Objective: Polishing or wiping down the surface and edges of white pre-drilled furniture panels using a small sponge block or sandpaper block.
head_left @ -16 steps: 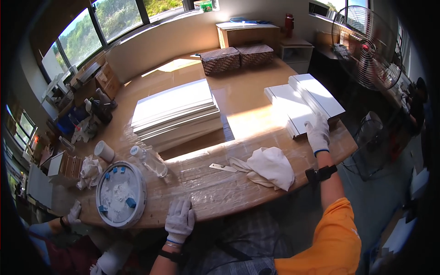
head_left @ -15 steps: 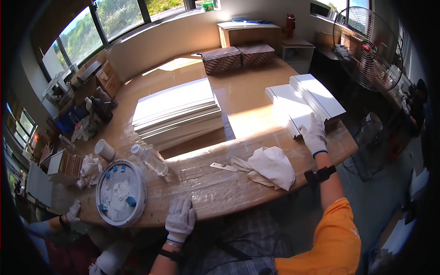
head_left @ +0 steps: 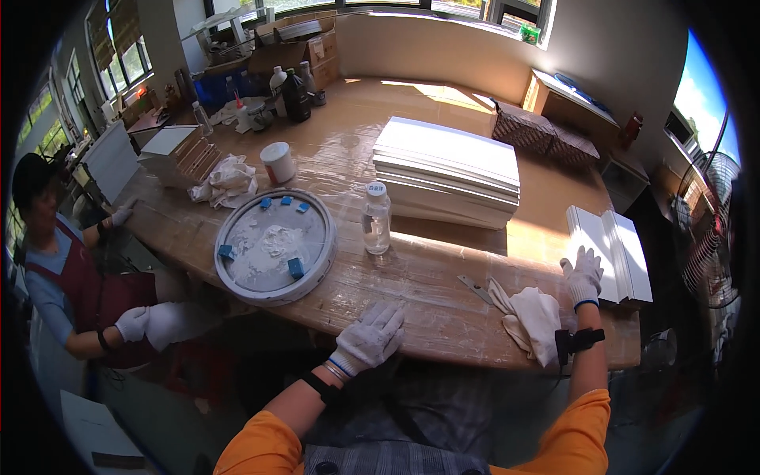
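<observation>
My left hand, in a white knit glove, lies on the front edge of the plastic-covered table, its fingers stretched out and holding nothing. To the right, my gloved right hand rests with fingers extended on a short stack of white panels. Just below that hand lies a crumpled off-white cloth, with a flat utility knife beside it. A clear bottle with a pale cap stands beyond my left hand. Left of it, a round grey lid carries white paste and several small blue blocks.
A tall stack of white panels occupies the table's middle. A co-worker in a maroon apron sits at left. Around the far left are a white tub, rags and dark bottles. Two patterned bundles stand at the back.
The view has swung left, bringing the co-worker into fuller sight and shifting the table's things rightward. Both my hands stay at about the same places, the left on the edge, the right on the panels.
</observation>
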`<state>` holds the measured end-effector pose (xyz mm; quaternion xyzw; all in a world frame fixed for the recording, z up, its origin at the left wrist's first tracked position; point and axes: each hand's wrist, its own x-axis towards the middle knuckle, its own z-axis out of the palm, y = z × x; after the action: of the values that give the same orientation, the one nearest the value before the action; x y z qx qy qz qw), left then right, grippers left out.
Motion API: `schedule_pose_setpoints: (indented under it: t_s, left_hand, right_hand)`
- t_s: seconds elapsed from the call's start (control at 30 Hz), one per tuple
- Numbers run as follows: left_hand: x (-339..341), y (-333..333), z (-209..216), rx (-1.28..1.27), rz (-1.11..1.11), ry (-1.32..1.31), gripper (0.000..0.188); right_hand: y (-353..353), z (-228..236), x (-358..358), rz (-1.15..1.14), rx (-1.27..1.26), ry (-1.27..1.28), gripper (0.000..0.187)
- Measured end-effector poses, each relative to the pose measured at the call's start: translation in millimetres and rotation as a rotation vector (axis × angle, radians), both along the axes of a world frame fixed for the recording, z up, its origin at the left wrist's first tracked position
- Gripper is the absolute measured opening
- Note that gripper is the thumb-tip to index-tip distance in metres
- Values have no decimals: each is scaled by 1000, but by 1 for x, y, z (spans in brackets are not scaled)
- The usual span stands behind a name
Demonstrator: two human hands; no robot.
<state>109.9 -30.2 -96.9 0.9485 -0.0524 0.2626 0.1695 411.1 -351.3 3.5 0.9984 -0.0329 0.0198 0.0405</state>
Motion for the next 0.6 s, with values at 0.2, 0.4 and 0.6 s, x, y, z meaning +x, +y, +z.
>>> schedule_pose_setpoints:
  t_s: [0.2, 0.4, 0.6]
  left_hand:
    - [-5, 1, 1, -26, 1, -7, 34]
    - [-3, -3, -8, -23, -21, -30, 34]
    - [-5, -1, -7, 9, -12, -45, 35]
  right_hand:
    - [131, 47, -7, 979, 297, -547, 62]
    - [220, 58, 9, 787, -28, -172, 45]
    - [210, 33, 5, 813, -201, -649, 20]
